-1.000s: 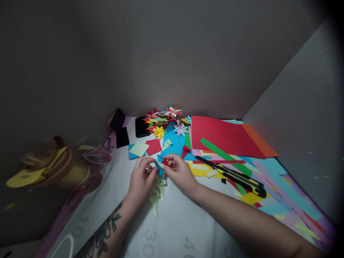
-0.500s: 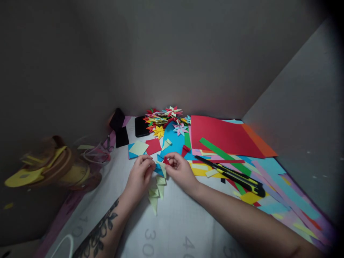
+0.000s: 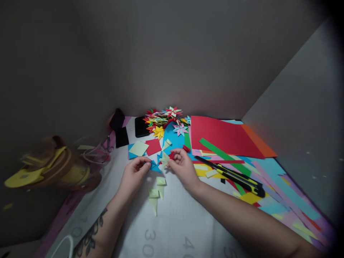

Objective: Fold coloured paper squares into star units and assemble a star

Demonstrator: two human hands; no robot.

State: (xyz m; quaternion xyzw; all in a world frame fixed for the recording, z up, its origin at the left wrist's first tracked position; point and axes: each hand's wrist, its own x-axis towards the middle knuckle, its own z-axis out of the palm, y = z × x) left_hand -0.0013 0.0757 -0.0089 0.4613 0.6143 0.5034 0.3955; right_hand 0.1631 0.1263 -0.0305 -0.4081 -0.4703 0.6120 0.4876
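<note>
Between my hands is a partly formed origami star (image 3: pixel 164 160) of folded blue, pale green and red paper. My left hand (image 3: pixel 136 172) pinches its blue side between thumb and fingertips. On the other side, the fingers of my right hand (image 3: pixel 184 167) are closed on the red and pale green part. Just below, pale green folded paper pieces (image 3: pixel 154 194) lie on the white sheet. Another pale green folded piece (image 3: pixel 167 144) and a red one (image 3: pixel 186 148) rest beyond my hands.
Finished paper stars (image 3: pixel 159 132) are heaped at the back beside a black phone (image 3: pixel 141 127). Square papers (image 3: pixel 139 148) lie to the left. On the right are red sheets (image 3: pixel 223 136), paper strips and a yellow-black utility knife (image 3: pixel 236 179). Scissors (image 3: pixel 109 144) lie far left.
My hands have drawn slightly apart, the left one shifting left. The star has turned and spread, showing more of its points. The loose pieces below have stayed put.
</note>
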